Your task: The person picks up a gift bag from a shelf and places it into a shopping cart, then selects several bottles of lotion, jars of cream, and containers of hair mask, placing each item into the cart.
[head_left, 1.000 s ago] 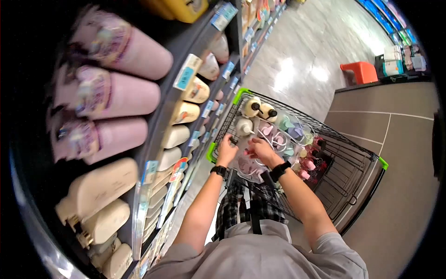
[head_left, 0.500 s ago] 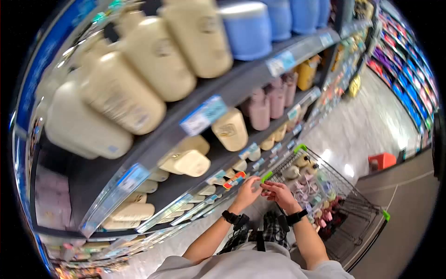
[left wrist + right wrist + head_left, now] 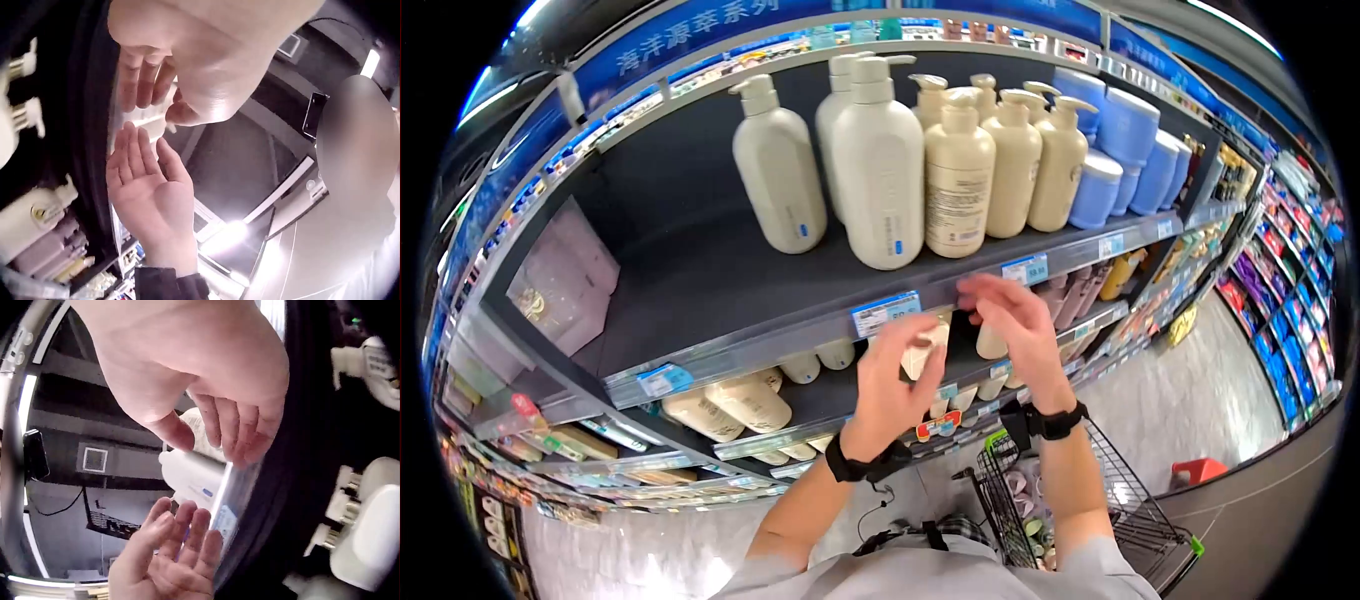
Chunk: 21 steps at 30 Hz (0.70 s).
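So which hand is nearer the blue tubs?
Right. The right hand is below and left of the blue tubs; the left hand is farther left, also below them.

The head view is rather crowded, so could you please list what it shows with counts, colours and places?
White pump bottles: three, off-white, middle of upper shelf
Cream pump bottles: at least five, cream, right of the white ones
Tubs: several, blue, right end of upper shelf
Lower bottles: several, mostly cream, shelf below
Price labels: many, blue and white, shelf edges
Cart: one, black wire with green corners, lower right
Cart goods: uncountable, mixed colours, inside it
Stool-like object: one, red, floor at right
Wristbands: two, black, one per wrist
Left hand: one, bare, before shelf edge
Right hand: one, bare, beside it
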Each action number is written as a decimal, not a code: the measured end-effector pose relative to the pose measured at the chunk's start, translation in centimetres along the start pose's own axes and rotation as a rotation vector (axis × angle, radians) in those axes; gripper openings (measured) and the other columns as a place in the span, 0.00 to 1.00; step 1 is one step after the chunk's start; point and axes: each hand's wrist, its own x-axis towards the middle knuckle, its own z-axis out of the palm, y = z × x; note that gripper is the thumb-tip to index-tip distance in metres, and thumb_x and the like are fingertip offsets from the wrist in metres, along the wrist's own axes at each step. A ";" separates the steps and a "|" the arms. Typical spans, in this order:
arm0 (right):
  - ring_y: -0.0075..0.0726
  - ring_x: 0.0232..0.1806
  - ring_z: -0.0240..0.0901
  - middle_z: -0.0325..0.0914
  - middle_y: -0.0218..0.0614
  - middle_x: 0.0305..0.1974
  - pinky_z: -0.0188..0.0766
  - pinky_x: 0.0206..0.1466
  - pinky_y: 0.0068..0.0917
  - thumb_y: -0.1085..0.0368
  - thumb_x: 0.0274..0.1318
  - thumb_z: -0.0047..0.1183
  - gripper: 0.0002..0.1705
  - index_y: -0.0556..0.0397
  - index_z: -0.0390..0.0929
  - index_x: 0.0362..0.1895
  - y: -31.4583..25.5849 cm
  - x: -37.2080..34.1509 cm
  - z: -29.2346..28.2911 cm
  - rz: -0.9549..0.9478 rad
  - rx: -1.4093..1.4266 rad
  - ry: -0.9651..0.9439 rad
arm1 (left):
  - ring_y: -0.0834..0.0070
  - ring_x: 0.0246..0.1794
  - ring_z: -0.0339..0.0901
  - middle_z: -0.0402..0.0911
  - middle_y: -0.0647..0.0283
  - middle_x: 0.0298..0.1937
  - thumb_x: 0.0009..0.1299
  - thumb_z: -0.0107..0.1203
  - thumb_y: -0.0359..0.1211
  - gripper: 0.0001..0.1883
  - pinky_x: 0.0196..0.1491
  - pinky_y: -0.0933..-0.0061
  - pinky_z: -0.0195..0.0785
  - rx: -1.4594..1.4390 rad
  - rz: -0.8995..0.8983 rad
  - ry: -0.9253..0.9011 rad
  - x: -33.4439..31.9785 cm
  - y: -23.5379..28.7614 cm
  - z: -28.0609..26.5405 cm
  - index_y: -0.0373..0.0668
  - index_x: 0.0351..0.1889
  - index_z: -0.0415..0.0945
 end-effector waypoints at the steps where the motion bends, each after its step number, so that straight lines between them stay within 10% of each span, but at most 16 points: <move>1: 0.32 0.58 0.74 0.77 0.40 0.58 0.69 0.63 0.28 0.73 0.65 0.52 0.21 0.63 0.71 0.61 -0.7 1.0 0.8 -0.004 0.007 -0.007 | 0.71 0.44 0.79 0.77 0.55 0.51 0.64 0.60 0.21 0.19 0.46 0.73 0.72 0.051 0.061 0.074 1.3 0.4 -0.7 0.34 0.54 0.73; 8: 0.35 0.62 0.69 0.73 0.45 0.61 0.65 0.66 0.30 0.74 0.62 0.55 0.28 0.63 0.67 0.65 -1.8 5.3 5.0 -0.277 -0.067 -0.037 | 0.65 0.62 0.71 0.72 0.53 0.61 0.65 0.64 0.29 0.30 0.62 0.64 0.67 0.232 0.127 0.270 10.5 2.5 -5.2 0.34 0.64 0.65; 11: 0.36 0.64 0.66 0.68 0.45 0.64 0.64 0.67 0.31 0.73 0.60 0.56 0.31 0.62 0.64 0.67 -1.5 6.0 5.6 -0.312 -0.080 -0.056 | 0.63 0.64 0.70 0.72 0.48 0.61 0.59 0.71 0.38 0.42 0.64 0.63 0.64 -0.010 -0.151 0.184 13.8 0.8 -6.1 0.30 0.66 0.61; 21: 0.38 0.67 0.61 0.61 0.43 0.67 0.62 0.68 0.36 0.76 0.56 0.54 0.37 0.58 0.58 0.70 -0.9 5.1 6.8 -0.419 -0.188 -0.051 | 0.68 0.54 0.77 0.76 0.53 0.57 0.50 0.77 0.36 0.47 0.54 0.68 0.72 -0.096 -0.327 0.088 14.6 2.1 -6.4 0.32 0.65 0.63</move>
